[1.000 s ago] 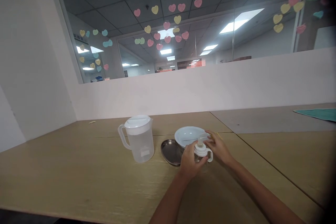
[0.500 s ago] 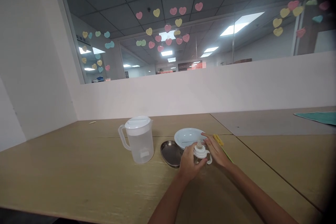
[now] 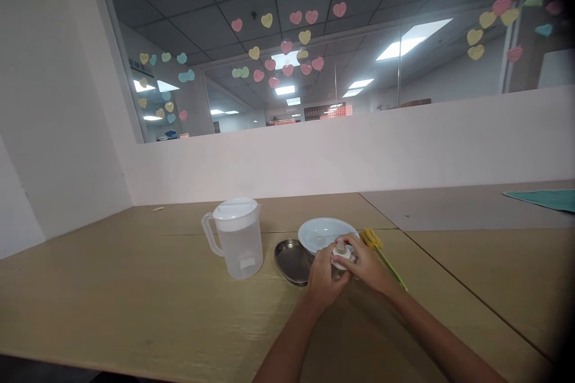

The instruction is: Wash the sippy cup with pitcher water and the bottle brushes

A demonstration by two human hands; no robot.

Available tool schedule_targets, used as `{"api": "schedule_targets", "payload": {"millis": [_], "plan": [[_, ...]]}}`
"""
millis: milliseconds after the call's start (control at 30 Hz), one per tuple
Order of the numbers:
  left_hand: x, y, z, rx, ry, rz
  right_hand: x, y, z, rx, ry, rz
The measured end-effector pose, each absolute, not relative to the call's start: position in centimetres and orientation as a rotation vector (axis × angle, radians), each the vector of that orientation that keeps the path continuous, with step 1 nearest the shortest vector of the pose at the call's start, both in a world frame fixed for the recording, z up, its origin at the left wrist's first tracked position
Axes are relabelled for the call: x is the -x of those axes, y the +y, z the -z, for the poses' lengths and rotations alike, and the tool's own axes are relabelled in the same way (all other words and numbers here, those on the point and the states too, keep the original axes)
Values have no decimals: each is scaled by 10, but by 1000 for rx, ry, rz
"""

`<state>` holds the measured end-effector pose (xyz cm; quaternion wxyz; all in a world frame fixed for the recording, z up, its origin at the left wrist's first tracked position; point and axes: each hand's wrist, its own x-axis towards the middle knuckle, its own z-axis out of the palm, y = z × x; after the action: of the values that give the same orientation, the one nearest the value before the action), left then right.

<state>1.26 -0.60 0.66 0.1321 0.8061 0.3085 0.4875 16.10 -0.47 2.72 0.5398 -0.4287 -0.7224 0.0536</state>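
Observation:
Between my hands is a baby bottle [image 3: 342,253] with a white collar and a clear teat pointing up. My left hand [image 3: 324,275] is closed around its left side. From the right, my right hand [image 3: 365,260] grips the white collar, fingers curled over it. Most of the bottle's body is hidden by my hands. Just behind it sits a pale blue bowl [image 3: 314,228], with a clear domed piece inside. A metal kidney-shaped dish [image 3: 291,260] lies to the left of my left hand.
A lidded clear plastic pitcher [image 3: 242,245] stands left of the dish. Right of the bowl lies a brush with a yellow head [image 3: 372,238] and green handle. A green cloth [image 3: 545,198] is at the far right. A white wall and window rise behind the table.
My right hand has closed in from the bottle's right side onto its collar, covering the handle. The left hand stays about where it was. More of the yellow brush shows now.

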Motion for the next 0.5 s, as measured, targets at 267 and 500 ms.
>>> {"api": "schedule_targets", "payload": {"millis": [267,500], "plan": [[-11,-5,-9,-2148,947,-1381,-165,4,-26,985,-1640,-527],[-8,-6,-11,-2161,902,-1335,-188,6,-34,702,-1707,-1037]]}}
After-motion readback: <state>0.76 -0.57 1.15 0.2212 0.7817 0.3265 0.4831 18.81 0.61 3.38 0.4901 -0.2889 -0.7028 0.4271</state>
